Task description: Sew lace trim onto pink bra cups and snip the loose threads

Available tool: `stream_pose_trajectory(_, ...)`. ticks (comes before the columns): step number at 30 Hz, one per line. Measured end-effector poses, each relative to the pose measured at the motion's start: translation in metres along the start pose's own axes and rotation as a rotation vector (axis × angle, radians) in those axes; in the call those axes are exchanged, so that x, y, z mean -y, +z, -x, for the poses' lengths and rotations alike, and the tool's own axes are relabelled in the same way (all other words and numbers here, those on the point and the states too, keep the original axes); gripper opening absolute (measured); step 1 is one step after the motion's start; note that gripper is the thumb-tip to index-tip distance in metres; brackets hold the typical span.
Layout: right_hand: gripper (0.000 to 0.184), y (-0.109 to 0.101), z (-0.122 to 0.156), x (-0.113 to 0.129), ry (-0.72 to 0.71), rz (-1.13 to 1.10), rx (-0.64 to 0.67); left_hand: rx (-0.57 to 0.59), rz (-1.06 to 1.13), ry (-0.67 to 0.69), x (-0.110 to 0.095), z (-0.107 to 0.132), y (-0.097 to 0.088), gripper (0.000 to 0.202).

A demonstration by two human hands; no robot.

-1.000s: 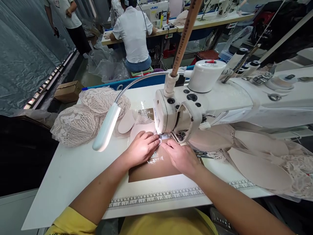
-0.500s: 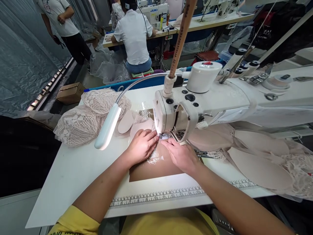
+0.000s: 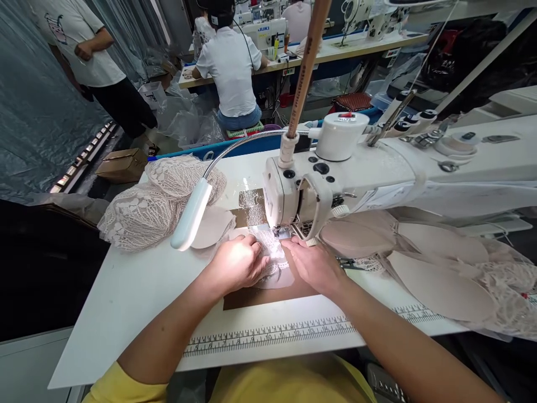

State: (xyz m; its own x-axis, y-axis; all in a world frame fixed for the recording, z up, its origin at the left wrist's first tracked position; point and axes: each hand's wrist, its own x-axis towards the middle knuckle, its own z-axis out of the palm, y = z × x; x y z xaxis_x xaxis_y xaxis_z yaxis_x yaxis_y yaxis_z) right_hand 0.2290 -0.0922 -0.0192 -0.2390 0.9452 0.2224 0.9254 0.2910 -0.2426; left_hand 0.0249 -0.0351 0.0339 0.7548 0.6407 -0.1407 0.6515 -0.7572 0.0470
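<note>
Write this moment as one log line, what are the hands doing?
left hand: flat on lace piece | right hand: on same lace | at sewing machine needle

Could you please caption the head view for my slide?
Both hands, left hand and right hand, press lace fabric flat beneath the sewing machine.
</note>
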Motion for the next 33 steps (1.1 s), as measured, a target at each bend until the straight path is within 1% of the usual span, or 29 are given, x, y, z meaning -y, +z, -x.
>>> stream_pose_trajectory(2, 0.036, -0.001, 0.000, 0.000, 0.003, -0.004, 0.002, -0.039, 0.025, 0.033, -0.003, -0.001, 0.003, 0.035)
stream_pose_trajectory(6, 0.036, -0.003, 0.001, 0.001, 0.011, 0.012, 0.013, -0.179, 0.149, 0.189, -0.008, -0.002, 0.015, 0.033)
stream_pose_trajectory(9, 0.035, -0.004, 0.003, 0.000, 0.001, -0.020, -0.012, -0.202, 0.180, 0.260, -0.010, -0.002, 0.023, 0.031)
stream_pose_trajectory(13, 0.035, -0.005, 0.007, 0.001, -0.070, -0.078, -0.025, -0.188, 0.139, 0.240, -0.007, -0.002, 0.030, 0.037)
stream_pose_trajectory(17, 0.029, -0.007, 0.007, 0.004, -0.141, -0.061, -0.012, -0.193, 0.120, 0.258, -0.003, -0.002, 0.032, 0.043)
stream_pose_trajectory(21, 0.027, -0.006, 0.006, 0.005, -0.150, -0.021, -0.010, -0.192, 0.116, 0.265, -0.001, -0.005, 0.032, 0.045)
stream_pose_trajectory(24, 0.028, -0.005, 0.007, 0.005, -0.158, -0.006, -0.040, -0.191, 0.110, 0.250, 0.001, -0.008, 0.033, 0.046)
stream_pose_trajectory(28, 0.030, -0.003, 0.012, 0.001, -0.194, -0.055, -0.086, -0.214, 0.094, 0.250, 0.005, -0.011, 0.034, 0.044)
stream_pose_trajectory(33, 0.028, -0.005, 0.015, 0.000, -0.206, -0.109, -0.026, -0.250, 0.100, 0.277, 0.006, -0.012, 0.035, 0.039)
